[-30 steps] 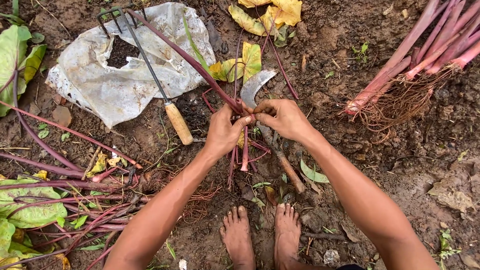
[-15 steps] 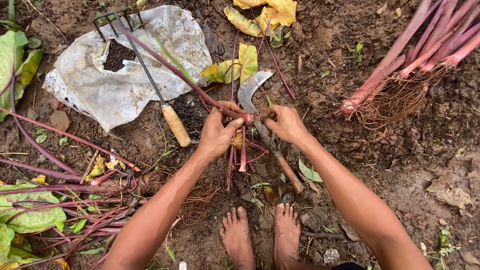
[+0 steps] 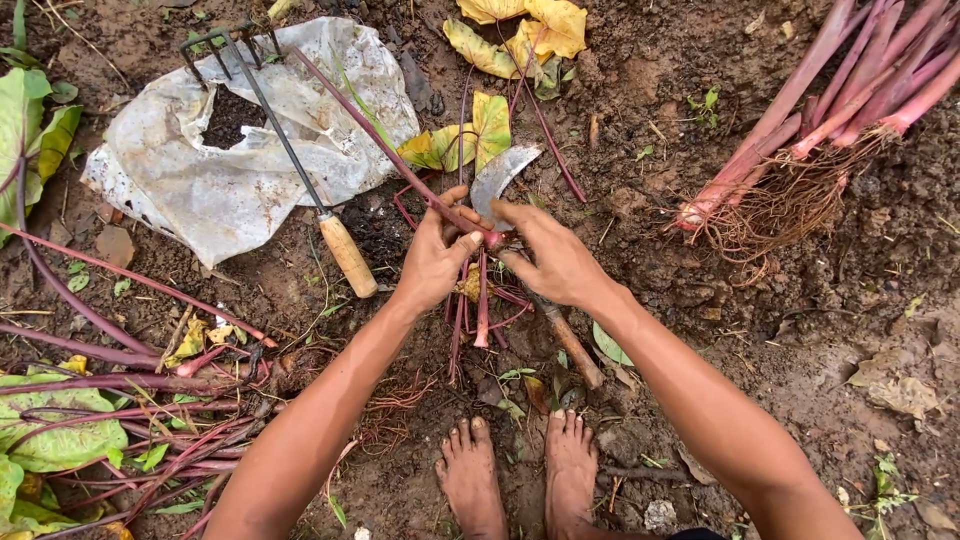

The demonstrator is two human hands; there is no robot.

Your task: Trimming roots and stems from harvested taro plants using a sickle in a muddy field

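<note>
Bare muddy ground, with both hands meeting just below the curved sickle blade [image 3: 503, 175]: left hand [image 3: 435, 262] clenched on a red stalk [image 3: 390, 155] slanting up-left from the blade, right hand [image 3: 552, 258] pinching its cut end, trimmed stems hanging below.
</note>
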